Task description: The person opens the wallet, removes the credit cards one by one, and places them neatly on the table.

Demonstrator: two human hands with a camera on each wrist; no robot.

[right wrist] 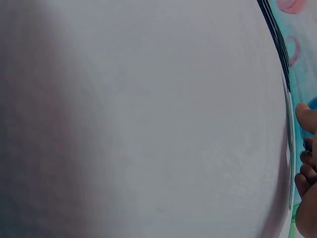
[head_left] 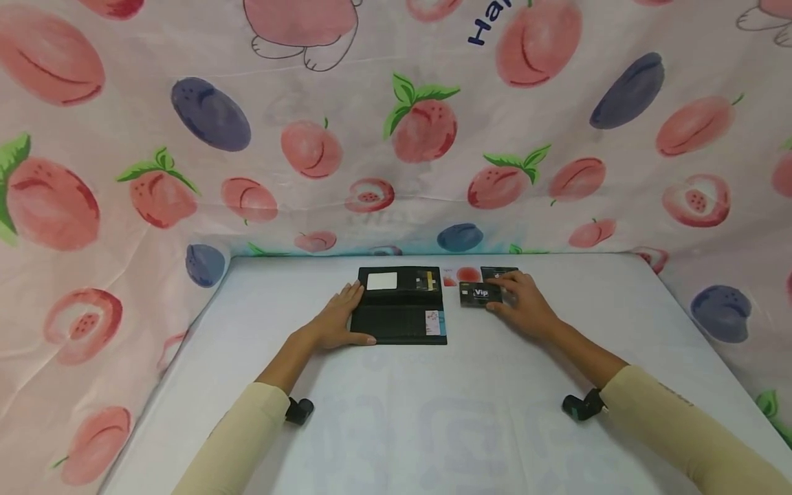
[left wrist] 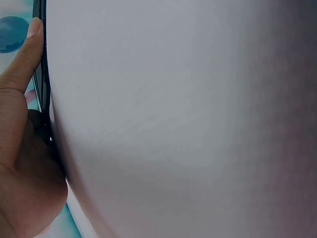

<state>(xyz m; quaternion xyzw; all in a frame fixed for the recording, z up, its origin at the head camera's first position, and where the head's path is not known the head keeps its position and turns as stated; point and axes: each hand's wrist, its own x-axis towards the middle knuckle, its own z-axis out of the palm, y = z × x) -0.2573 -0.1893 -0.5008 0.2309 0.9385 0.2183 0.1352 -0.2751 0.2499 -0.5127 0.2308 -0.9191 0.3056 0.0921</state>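
A black wallet (head_left: 396,323) lies unfolded on the white table, with a white card (head_left: 381,280) in its upper left part, dark cards (head_left: 426,280) in its upper right slots and a pink and blue card (head_left: 435,323) at the lower right. My left hand (head_left: 337,320) rests on the wallet's left edge, fingers spread, thumb along the lower corner; that thumb (left wrist: 32,49) also shows in the left wrist view. To the right, my right hand (head_left: 522,302) pinches a black card marked "Vip" (head_left: 480,294) between fingers and thumb.
Behind the Vip card lies another dark card (head_left: 498,271), partly hidden by the right hand. Red fruit-printed pieces (head_left: 467,275) lie just right of the wallet. A fruit-patterned cloth (head_left: 371,158) hangs behind the white table (head_left: 433,412).
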